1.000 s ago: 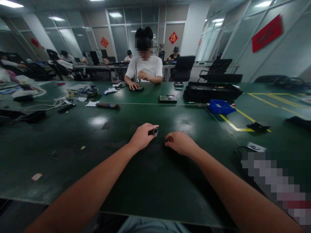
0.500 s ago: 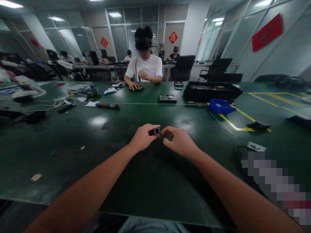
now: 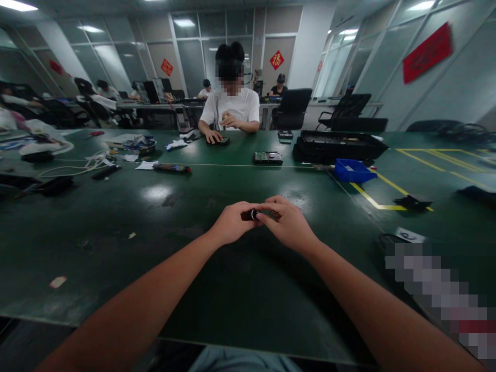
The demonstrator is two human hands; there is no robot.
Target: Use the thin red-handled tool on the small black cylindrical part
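My left hand (image 3: pixel 231 222) is closed around a short dark tube (image 3: pixel 248 215) with a silvery ring at its right end, held above the green table. The fingers cover most of the tube. My right hand (image 3: pixel 287 219) is closed, its thumb and fingertips pressed together at the ringed end. Within its curled fingers a small brownish, metallic-looking piece (image 3: pixel 274 213) shows in part; I cannot make out its kind. Both hands meet in front of me, over the middle of the table.
Across the green table (image 3: pixel 201 310) a person (image 3: pixel 232 106) works on a small dark device. A circuit-board drive (image 3: pixel 267 157), a black case (image 3: pixel 339 147), a blue bin (image 3: pixel 354 170) and a pen-like tool (image 3: pixel 171 168) lie ahead. A power strip (image 3: pixel 437 279), partly pixelated, is at right.
My right hand has moved left until its fingertips touch the tube's ringed end. The tube has turned so that its open end no longer faces me. The gap between the hands has closed.
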